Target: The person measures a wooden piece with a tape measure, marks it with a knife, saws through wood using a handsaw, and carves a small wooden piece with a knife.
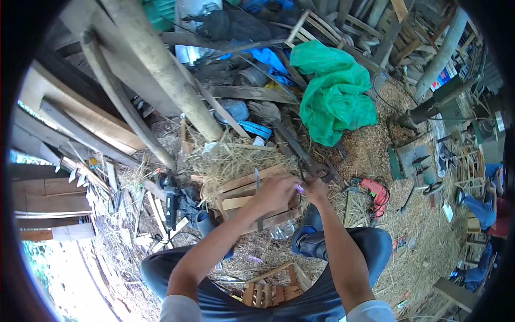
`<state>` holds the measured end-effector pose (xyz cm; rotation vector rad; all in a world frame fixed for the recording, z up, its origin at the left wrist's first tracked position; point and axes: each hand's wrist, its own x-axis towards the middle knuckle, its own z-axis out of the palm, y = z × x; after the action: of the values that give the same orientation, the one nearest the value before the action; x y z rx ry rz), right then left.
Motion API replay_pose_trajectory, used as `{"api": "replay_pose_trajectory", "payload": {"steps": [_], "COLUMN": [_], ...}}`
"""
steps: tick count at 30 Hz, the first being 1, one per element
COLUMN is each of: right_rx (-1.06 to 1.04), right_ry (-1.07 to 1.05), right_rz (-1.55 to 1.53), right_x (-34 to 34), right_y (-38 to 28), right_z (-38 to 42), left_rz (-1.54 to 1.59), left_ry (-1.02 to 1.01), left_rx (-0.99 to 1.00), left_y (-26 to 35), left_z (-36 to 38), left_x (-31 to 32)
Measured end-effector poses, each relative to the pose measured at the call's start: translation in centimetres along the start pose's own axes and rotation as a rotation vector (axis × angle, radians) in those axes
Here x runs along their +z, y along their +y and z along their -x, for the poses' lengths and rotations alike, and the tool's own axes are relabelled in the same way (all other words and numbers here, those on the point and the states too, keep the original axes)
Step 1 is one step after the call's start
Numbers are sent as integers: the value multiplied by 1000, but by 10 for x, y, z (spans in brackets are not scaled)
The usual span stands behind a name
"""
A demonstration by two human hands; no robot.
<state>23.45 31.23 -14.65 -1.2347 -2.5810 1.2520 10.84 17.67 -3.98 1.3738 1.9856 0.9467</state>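
Far left from my feed: black power tool point(170, 204) on the straw-strewn ground. Next, slatted wooden frame point(242, 203) between my feet, a thin flat strip point(259, 185) upright against it. My right hand point(279, 192) is over the frame, fingers curled; small purple item point(299, 188) at its fingertips, my left hand point(316, 191) just beside. Can't tell either grip's closure. Green plastic sheet point(335, 96) beyond, red drill point(375, 197) right.
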Motion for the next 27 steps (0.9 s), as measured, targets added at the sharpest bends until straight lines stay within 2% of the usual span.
{"api": "replay_pose_trajectory", "payload": {"steps": [1, 3, 4, 6, 8, 9, 13, 15, 16, 18, 22, 25, 27], "right_rx": [8, -37, -62, -134, -143, -157, -175, -294, -304, -266, -189, -220, -207], "right_ry": [-53, -77, -102, -91, -197, -171, -187, -199, -195, -185, -274, -173, 193], "right_rz": [27, 25, 26, 82, 181, 198, 83, 207, 218, 227, 298, 280, 315], "right_x": [-5, 5, 9, 7, 24, 31, 35, 32, 30, 20, 30, 30, 21], "right_y": [-16, -18, -17, -25, -15, -12, -3, -6, -11, -21, -12, -24, -64], "right_z": [8, 17, 24, 42, 44, 46, 49, 49, 54, 61, 50, 63, 84], "left_rz": [37, -29, -30, -208, -297, -381, -283, -503, -499, -629, -564, -586, -512], "left_ry": [36, 42, 50, 12, 49, 73, 17, 56, 72, -38, 31, -5, -104], "left_rx": [2, -211, -211, -303, -234, -177, -208, -160, -158, -141, -155, -154, -246], "left_y": [-4, -23, -27, -32, -46, -51, -50, -58, -60, -63, -82, -86, -82], "left_z": [17, 55, 75, 108, 129, 139, 140, 143, 147, 147, 149, 151, 145], "left_x": [-24, -57, -71, -90, -88, -85, -77, -66, -63, -61, -57, -52, -57]}}
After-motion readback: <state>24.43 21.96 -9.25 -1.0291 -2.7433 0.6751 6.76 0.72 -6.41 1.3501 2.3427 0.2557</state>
